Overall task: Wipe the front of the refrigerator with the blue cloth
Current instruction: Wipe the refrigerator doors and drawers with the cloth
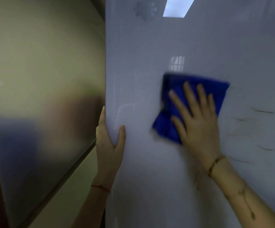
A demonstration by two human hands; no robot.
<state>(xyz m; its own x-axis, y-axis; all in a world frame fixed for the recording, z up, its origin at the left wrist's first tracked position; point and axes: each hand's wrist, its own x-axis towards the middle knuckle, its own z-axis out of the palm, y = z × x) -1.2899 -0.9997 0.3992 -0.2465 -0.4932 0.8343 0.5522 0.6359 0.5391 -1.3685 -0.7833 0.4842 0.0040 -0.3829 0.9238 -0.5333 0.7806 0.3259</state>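
Note:
The refrigerator front [191,38] is a glossy pale grey panel filling the right two thirds of the view. A folded blue cloth [168,89] lies flat against it at mid height. My right hand [197,122] presses on the cloth with fingers spread, palm covering its lower right part. The cloth and hand are blurred by motion. My left hand [108,142] grips the refrigerator's left edge, thumb on the front face and fingers wrapped around the side.
The refrigerator's brushed metal side [43,79] fills the left. A dark trim strip [77,160] runs diagonally below it. Faint dark streaks [263,111] mark the front at right, a smudge [145,9] sits near the top, and a ceiling light [176,7] reflects there.

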